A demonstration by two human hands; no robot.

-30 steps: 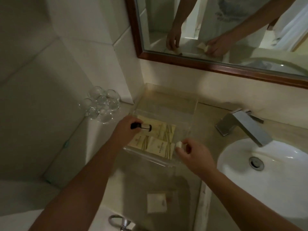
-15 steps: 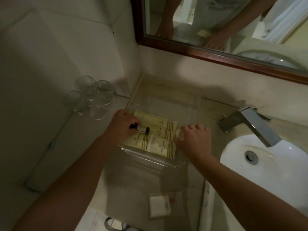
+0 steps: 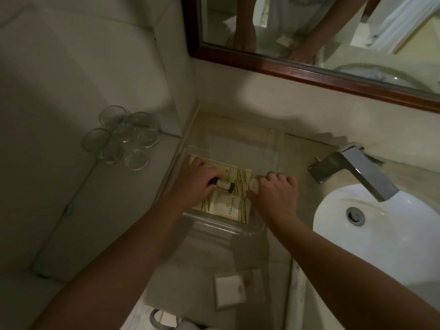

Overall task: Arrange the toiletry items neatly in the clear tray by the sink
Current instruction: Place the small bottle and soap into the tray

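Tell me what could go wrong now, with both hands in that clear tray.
The small bottle that the left hand holds lies sideways over the packets; set down like that, it might roll and disturb them. The right hand pinches a small white item near the wall of the tray on the sink side, so it could fall outside. The glasses stand close to the left; a careless withdrawal may knock them.

- Left hand (image 3: 194, 184): bare, skin exposed through the wrist.
- Left forearm (image 3: 119, 258): bare along its full visible length to the lower frame edge.
- Right hand (image 3: 276, 194) and right forearm (image 3: 345, 263): likewise bare.
- Mirror (image 3: 309, 75) reflection: light-coloured top (image 3: 297, 10) with dark chest print, lettering too blurred to read.
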